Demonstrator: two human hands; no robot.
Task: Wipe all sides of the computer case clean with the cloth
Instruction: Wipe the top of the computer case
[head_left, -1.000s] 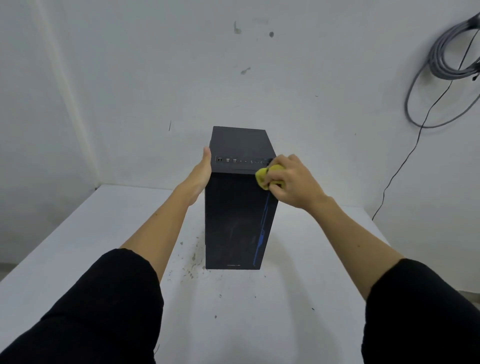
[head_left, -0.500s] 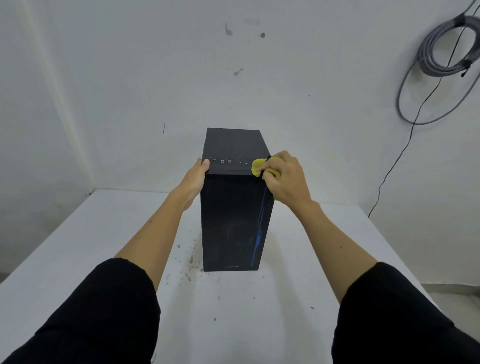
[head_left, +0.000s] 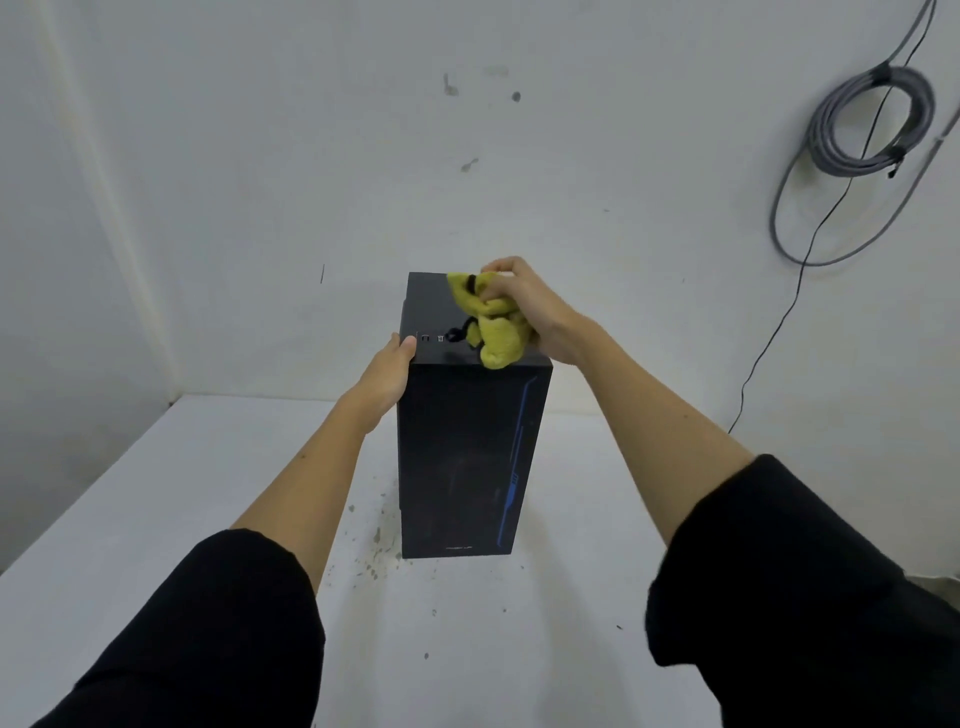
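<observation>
A black computer case stands upright on a white table, with a blue stripe down the right of its front panel. My right hand grips a bunched yellow cloth above the case's top panel; the cloth's lower end hangs over the front top edge. My left hand holds the case's upper left corner, thumb on the top and palm against the left side. The case's back and right side are hidden.
Dark specks and dirt lie on the table by the case's lower left corner. The table stands in a corner of white walls. A coil of grey cable hangs on the wall at the upper right, with a thin black wire trailing down.
My right hand has lifted the cloth from the front upper right corner onto the top panel, and the cloth has unfolded and hangs looser. My left hand stays at the upper left corner.
</observation>
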